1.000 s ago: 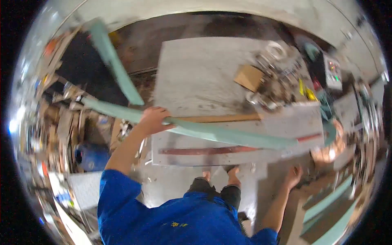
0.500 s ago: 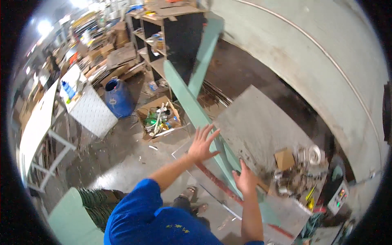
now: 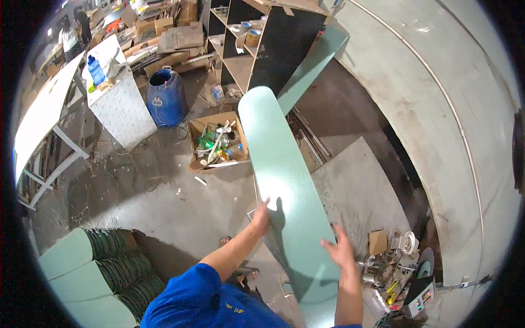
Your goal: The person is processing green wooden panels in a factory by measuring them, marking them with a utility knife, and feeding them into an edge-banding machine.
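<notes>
A long pale green board (image 3: 279, 175) with a rounded far end runs away from me, its broad face turned up. My left hand (image 3: 261, 217) is closed on its left edge, with the fingers partly hidden beneath. My right hand (image 3: 341, 250) grips the right edge, nearer to me, its thumb over the top face. The board's near end passes down by my right forearm and out of the picture. Behind its far end, a second green board (image 3: 314, 68) leans next to the shelf unit.
A grey worktop (image 3: 361, 180) lies to the right, with a small carton (image 3: 377, 242) and metal parts on it. Stacked green boards (image 3: 68, 257) stand at lower left. Ahead are a cardboard box (image 3: 198, 165) of scraps, a blue barrel (image 3: 167, 101) and a shelf unit (image 3: 290, 41).
The board has turned from nearly edge-on to face up. My hands have gone from spread fingers to gripping its two edges. The view has shifted too.
</notes>
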Demonstrator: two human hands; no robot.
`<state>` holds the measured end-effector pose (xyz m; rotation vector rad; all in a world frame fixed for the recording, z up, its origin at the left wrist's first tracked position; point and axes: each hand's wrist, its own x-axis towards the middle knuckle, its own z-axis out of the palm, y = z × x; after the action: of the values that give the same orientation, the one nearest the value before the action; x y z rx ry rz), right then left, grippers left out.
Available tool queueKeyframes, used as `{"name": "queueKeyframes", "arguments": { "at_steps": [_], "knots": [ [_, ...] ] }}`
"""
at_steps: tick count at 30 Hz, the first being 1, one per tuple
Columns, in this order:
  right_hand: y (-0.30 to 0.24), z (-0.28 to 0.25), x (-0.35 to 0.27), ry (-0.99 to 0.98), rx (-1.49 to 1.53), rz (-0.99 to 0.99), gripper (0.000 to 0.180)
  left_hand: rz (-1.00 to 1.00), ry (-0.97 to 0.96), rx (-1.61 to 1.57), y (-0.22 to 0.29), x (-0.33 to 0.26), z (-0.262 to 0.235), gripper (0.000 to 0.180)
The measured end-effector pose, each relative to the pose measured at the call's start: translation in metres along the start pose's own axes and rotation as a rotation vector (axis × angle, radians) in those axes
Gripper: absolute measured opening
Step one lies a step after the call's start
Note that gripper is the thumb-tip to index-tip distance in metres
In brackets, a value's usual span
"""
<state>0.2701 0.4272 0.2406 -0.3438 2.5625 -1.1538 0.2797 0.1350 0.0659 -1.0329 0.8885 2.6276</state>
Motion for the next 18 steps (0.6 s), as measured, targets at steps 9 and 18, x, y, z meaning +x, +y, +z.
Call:
{"name": "queueKeyframes", "arguments": {
  "at_steps": [9,18],
  "knots": [
    [-0.04,0.028,-0.149,-0.039,0.437,0.323,0.074,0.106,0.081,0.023,0.055,-0.106,0.011,0.043],
    [-0.016,0.04,-0.275,0.273,0.152,0.081,0.084,0.321,-0.046,0.246,0.035,-0.231,0.053,0.042]
  ]
}}
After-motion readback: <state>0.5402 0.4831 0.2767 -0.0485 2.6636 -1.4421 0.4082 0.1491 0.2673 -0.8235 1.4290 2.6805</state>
